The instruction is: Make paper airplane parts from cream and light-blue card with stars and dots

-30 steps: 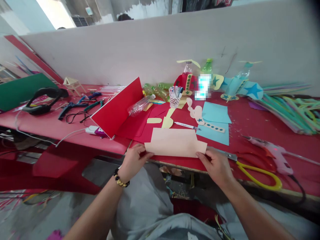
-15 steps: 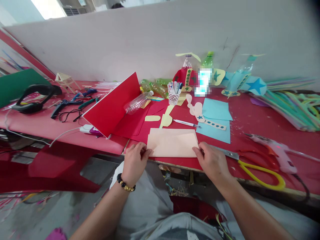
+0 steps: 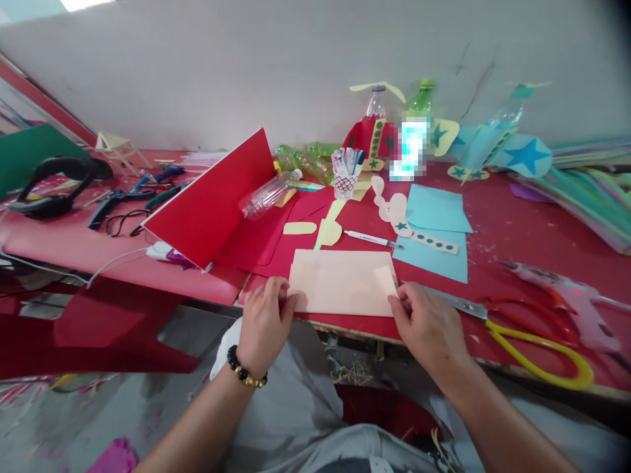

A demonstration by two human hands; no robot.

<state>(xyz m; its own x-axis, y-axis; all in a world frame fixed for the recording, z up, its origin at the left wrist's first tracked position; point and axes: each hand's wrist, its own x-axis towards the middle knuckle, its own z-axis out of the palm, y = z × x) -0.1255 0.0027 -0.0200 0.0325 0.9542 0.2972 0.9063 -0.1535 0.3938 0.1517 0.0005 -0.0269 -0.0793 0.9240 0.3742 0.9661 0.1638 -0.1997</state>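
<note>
A folded sheet of cream paper (image 3: 340, 286) lies at the front edge of the red table, its layers slightly offset. My left hand (image 3: 269, 315) pinches its left end between thumb and curled fingers, with a beaded bracelet on the wrist. At the opposite end my right hand (image 3: 426, 322) grips the lower right corner the same way. Just beyond the sheet are a white pen (image 3: 369, 238) and pale yellow paper cutouts (image 3: 329, 231). Large scissors (image 3: 537, 341) with red and yellow handles lie right of my right hand, their blade tips partly behind it.
A pink glue gun (image 3: 576, 302) lies at the right. Blue paper sheets (image 3: 436, 256) and a cup of markers (image 3: 345, 184) stand beyond the cream paper. A red board (image 3: 211, 203) leans at the left near a clear bottle (image 3: 269, 195). Decorated bottle models line the wall.
The view has shifted slightly. Both hands stay at the ends of the cream paper, and a small flap at its right corner now shows lifted or lit differently.
</note>
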